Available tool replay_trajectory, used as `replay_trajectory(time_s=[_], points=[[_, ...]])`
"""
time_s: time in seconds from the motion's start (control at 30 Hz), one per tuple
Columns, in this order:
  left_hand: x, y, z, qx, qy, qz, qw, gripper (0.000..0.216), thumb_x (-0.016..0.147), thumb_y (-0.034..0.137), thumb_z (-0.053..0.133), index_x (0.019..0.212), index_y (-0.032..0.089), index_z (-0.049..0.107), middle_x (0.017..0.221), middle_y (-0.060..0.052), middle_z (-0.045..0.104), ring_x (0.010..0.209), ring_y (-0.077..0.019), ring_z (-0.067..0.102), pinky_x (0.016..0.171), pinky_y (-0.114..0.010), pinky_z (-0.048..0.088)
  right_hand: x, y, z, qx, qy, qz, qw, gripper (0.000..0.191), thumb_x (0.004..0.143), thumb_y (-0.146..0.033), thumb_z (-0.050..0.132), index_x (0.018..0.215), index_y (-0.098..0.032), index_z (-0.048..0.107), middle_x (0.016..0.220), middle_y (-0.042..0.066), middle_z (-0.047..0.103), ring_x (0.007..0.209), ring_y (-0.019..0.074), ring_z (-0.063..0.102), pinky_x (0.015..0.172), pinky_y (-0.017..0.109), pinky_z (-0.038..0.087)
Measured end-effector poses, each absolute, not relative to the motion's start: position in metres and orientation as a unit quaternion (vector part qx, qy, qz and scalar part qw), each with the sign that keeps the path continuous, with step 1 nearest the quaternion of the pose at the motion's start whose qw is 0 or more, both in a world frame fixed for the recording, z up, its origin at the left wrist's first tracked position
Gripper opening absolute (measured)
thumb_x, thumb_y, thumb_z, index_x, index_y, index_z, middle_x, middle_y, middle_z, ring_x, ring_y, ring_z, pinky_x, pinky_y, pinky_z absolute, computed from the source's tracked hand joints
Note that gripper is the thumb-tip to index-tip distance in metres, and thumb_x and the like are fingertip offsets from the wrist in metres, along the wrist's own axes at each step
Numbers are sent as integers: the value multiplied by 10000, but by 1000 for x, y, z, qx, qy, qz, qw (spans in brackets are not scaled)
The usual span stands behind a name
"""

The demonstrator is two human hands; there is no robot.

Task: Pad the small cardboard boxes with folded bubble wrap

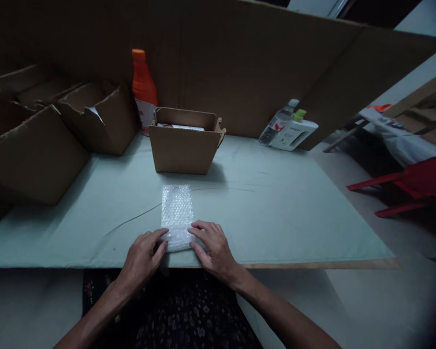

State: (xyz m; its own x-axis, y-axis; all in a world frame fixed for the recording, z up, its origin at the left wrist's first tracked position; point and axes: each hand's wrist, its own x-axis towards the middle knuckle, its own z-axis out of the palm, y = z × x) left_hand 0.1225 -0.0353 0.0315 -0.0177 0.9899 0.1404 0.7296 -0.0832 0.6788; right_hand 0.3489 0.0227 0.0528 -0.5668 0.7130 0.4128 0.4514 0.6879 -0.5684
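Note:
A strip of clear bubble wrap (177, 208) lies lengthwise on the pale green table cover (276, 208), with its near end rolled up into a small bundle. My left hand (143, 254) curls its fingers against the left side of that rolled end. My right hand (212, 247) presses on the roll's right side, fingers bent over it. Whatever is inside the roll is hidden. Straight behind the wrap stands a small open cardboard box (183, 143) with something white inside.
Several larger open cardboard boxes (76, 126) crowd the left side. An orange bottle (143, 87) stands behind the small box. A clear water bottle (278, 123) and a white jug (294, 133) lean at the back right. A cardboard wall (240, 63) backs the table. Red plastic chair (414, 184) at right.

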Motion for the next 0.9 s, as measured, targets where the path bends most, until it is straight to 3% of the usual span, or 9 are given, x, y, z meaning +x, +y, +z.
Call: replay_trajectory(time_s=[0.13, 0.23, 0.37, 0.5, 0.6, 0.7, 0.8, 0.9], points=[[122, -34, 32, 711, 612, 327, 112, 300, 954, 264, 548, 1231, 187, 631, 1087, -106, 693, 998, -255, 640, 872, -419, 530, 350, 22, 50, -282, -919, 135, 241, 304, 923, -236, 642, 1222, -183, 627, 1254, 146, 660, 1141, 290, 587, 939, 470, 462], [122, -42, 36, 758, 558, 331, 68, 334, 932, 244, 613, 1262, 200, 597, 1201, -109, 664, 1118, -263, 595, 945, -431, 504, 346, 25, 47, -286, -919, 135, 235, 214, 946, -172, 598, 1154, -177, 647, 1140, 116, 710, 1046, 257, 621, 896, 432, 462], [120, -51, 43, 775, 521, 341, 108, 342, 951, 130, 537, 1283, 206, 555, 1032, -62, 705, 957, -201, 623, 846, -356, 525, 347, 26, 52, -302, -881, 255, 258, 139, 974, -164, 572, 1073, -199, 664, 983, 39, 758, 895, 190, 672, 849, 372, 477], [120, -48, 45, 745, 559, 334, 146, 287, 957, 180, 554, 1242, 208, 582, 912, -37, 686, 836, -188, 622, 744, -329, 537, 353, 25, 62, -329, -860, 262, 289, 211, 984, -222, 570, 1183, -209, 639, 1147, 89, 721, 1054, 222, 652, 908, 399, 484], [120, -40, 41, 723, 595, 335, 107, 269, 958, 203, 566, 1225, 197, 593, 978, -62, 678, 909, -216, 623, 794, -373, 539, 353, 27, 61, -302, -900, 184, 255, 267, 954, -277, 623, 1210, -200, 628, 1251, 133, 666, 1140, 274, 596, 945, 449, 456], [120, -37, 37, 725, 586, 353, 75, 357, 941, 254, 619, 1288, 198, 559, 1151, -110, 643, 1059, -255, 598, 898, -433, 524, 349, 32, 55, -277, -929, 153, 192, 266, 939, -241, 638, 1201, -202, 630, 1228, 114, 683, 1115, 271, 593, 939, 442, 441], [119, -42, 37, 752, 541, 364, 99, 420, 930, 223, 633, 1335, 212, 521, 1156, -98, 646, 1074, -240, 590, 912, -414, 521, 346, 34, 52, -297, -915, 192, 195, 204, 956, -195, 606, 1157, -200, 647, 1109, 77, 735, 1021, 230, 635, 910, 406, 444], [118, -48, 39, 738, 544, 369, 150, 423, 952, 173, 578, 1365, 221, 494, 1057, -63, 671, 969, -195, 611, 831, -341, 537, 348, 30, 55, -312, -892, 255, 206, 219, 972, -211, 598, 1188, -207, 636, 1076, 51, 752, 976, 200, 659, 901, 378, 464]])
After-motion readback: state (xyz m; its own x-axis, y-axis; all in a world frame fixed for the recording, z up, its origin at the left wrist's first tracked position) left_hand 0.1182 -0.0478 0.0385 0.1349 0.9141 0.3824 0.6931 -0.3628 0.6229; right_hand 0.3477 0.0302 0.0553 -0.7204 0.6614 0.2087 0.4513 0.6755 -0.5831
